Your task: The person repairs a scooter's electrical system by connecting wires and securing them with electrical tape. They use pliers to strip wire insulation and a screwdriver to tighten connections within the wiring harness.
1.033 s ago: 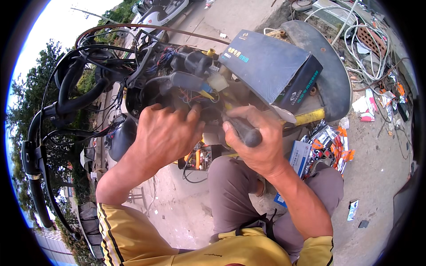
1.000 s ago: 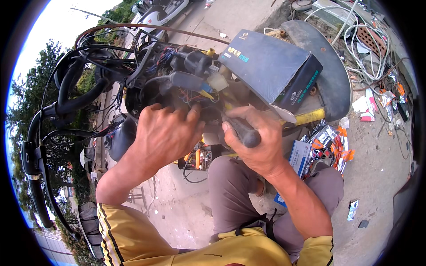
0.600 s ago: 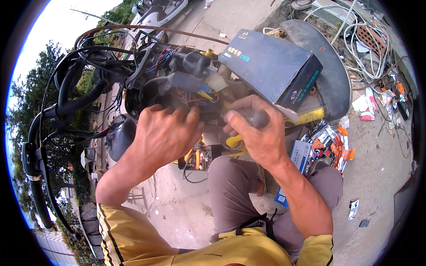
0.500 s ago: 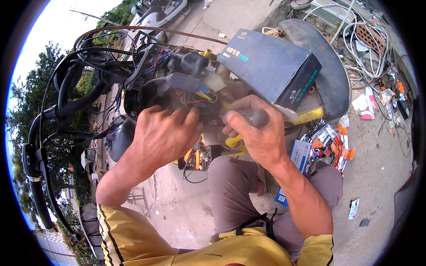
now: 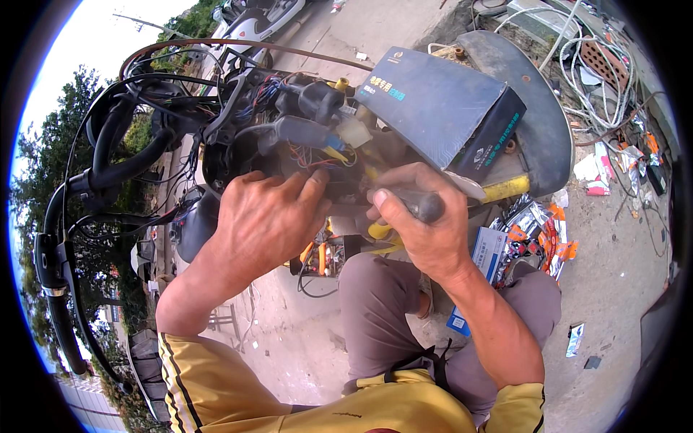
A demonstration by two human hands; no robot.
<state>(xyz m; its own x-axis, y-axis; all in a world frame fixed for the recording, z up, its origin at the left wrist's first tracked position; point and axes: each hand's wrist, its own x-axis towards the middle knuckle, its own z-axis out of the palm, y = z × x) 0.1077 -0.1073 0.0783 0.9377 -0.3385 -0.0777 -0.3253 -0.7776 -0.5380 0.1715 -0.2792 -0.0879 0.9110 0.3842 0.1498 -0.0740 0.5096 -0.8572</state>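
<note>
My right hand (image 5: 427,216) is closed around a dark, round-ended screwdriver handle (image 5: 424,206); its tip is lost among the parts to the left. My left hand (image 5: 271,216) rests palm down on the near edge of the opened scooter body, fingers curled in. Those fingertips are hidden, so what they grip does not show. Just beyond both hands lie thin coloured wires (image 5: 309,157), a grey sleeved connector (image 5: 302,133), a white plug (image 5: 354,133) and a black wiring bundle (image 5: 268,94).
A dark cardboard box (image 5: 440,105) sits on the scooter's grey seat or panel (image 5: 538,108), right of the wiring. The handlebar (image 5: 61,274) juts out at the left. Below the hands stands a tool box (image 5: 325,256). Torn packaging (image 5: 538,242) and a blue-white box (image 5: 489,252) lie at the right.
My right hand and the screwdriver handle have shifted slightly right and down, the handle now tilted a little differently. My left hand stays nearly in place.
</note>
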